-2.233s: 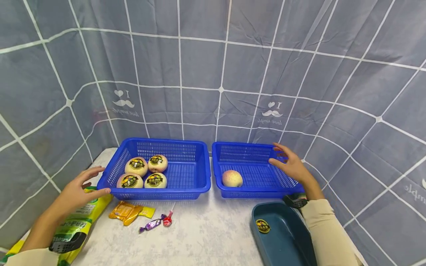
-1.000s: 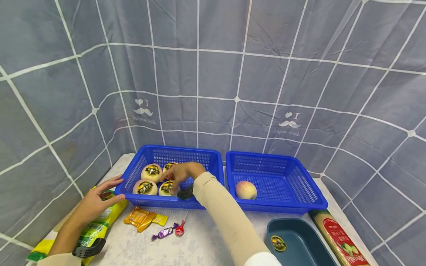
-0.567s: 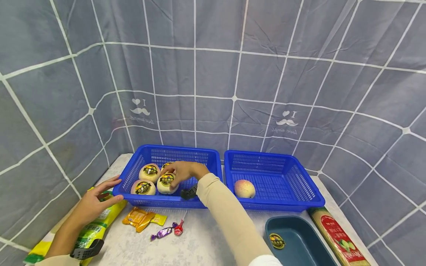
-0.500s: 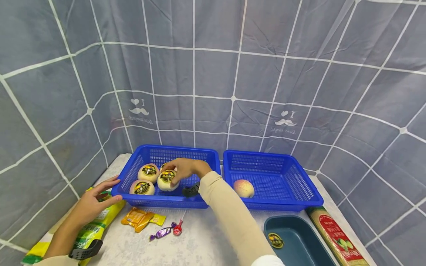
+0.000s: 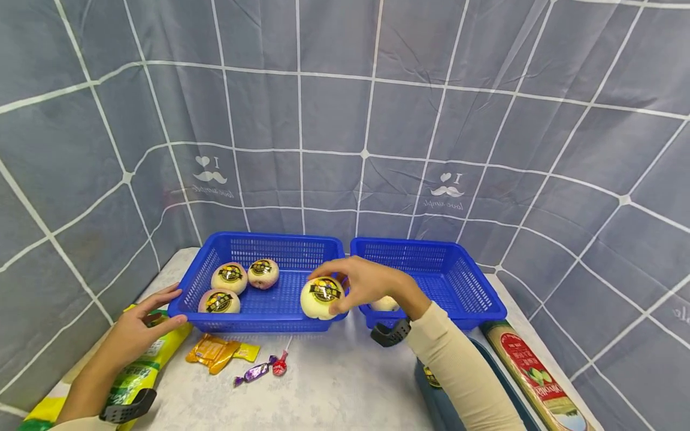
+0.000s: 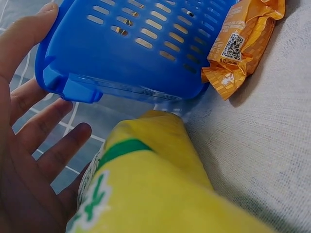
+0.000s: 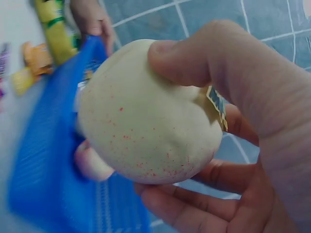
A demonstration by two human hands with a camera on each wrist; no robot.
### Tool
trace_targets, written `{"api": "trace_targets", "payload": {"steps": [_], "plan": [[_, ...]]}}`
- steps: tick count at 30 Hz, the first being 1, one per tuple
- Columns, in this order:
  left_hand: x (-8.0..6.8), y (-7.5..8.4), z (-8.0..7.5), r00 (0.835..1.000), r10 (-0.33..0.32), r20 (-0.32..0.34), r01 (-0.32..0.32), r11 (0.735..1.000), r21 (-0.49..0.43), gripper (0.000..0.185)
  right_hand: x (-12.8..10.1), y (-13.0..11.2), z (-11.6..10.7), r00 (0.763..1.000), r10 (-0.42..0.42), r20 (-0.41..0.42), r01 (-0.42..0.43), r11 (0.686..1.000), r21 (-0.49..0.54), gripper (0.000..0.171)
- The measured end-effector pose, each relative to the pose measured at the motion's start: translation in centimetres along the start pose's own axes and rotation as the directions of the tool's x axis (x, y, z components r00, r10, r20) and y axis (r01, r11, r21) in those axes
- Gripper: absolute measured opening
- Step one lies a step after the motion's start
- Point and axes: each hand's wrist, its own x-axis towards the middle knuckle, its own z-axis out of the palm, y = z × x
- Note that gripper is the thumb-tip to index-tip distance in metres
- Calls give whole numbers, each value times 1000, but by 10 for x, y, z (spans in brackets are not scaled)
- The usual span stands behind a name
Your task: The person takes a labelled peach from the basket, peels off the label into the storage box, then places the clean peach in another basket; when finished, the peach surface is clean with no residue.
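Observation:
My right hand (image 5: 369,284) grips a pale peach (image 5: 321,297) with a black-and-gold sticker, raised by the right end of the left blue basket (image 5: 293,326). In the right wrist view the thumb lies across the peach (image 7: 146,116) and the fingers curl beneath it. Three stickered peaches stay in that basket, one of them a rear peach (image 5: 263,273). My left hand (image 5: 135,329) rests at the basket's left front corner, fingers spread and fairly straight; the left wrist view has its thumb and fingertips at the rim. Another peach (image 5: 385,304), partly hidden, sits in the right blue basket (image 5: 480,320).
In front lie orange-wrapped snacks (image 5: 212,352), a purple candy (image 5: 255,372) and a red lollipop (image 5: 280,365). A yellow-green bag (image 5: 137,374) is under my left forearm. The dark teal bin (image 5: 447,401) and a red-labelled package (image 5: 533,371) lie at right.
My right hand came from the right basket to the left one, took hold of the front right peach, lifted it and carried it rightward. My left hand stays at the basket corner.

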Motion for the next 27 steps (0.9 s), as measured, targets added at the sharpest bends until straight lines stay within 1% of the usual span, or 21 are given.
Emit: {"api": "trace_targets", "payload": {"steps": [3, 7, 10, 12, 15, 17, 21, 23, 27], "plan": [[0, -2, -3, 1000, -4, -5, 4, 1000, 2, 60, -31, 1, 15, 1000, 23, -20, -22, 999, 31, 64], [0, -6, -3, 999, 26, -22, -26, 999, -25, 58, -66, 5, 41, 997, 67, -37, -65, 996, 64, 65], [1, -8, -1, 998, 53, -32, -55, 997, -53, 56, -87, 10, 62, 992, 126, -8, -125, 987, 96, 63], [2, -9, 1, 997, 67, -37, -69, 995, -67, 55, -98, 13, 75, 986, 164, 19, -165, 982, 95, 60], [1, -11, 2, 996, 75, -49, -79, 994, -77, 55, -106, 19, 90, 978, 200, 56, -204, 976, 80, 58], [1, -11, 3, 996, 74, -51, -78, 994, -80, 55, -108, 22, 96, 973, 220, 73, -227, 969, 94, 56], [1, -12, 4, 996, 68, -53, -72, 993, -88, 56, -111, 26, 101, 966, 242, 95, -255, 954, 159, 56], [1, -13, 5, 996, 70, -56, -75, 993, -91, 56, -111, 28, 102, 968, 231, 94, -243, 957, 158, 57], [2, -14, 4, 994, 88, -60, -93, 991, -96, 56, -111, 30, 104, 981, 180, 77, -187, 977, 99, 62]]}}
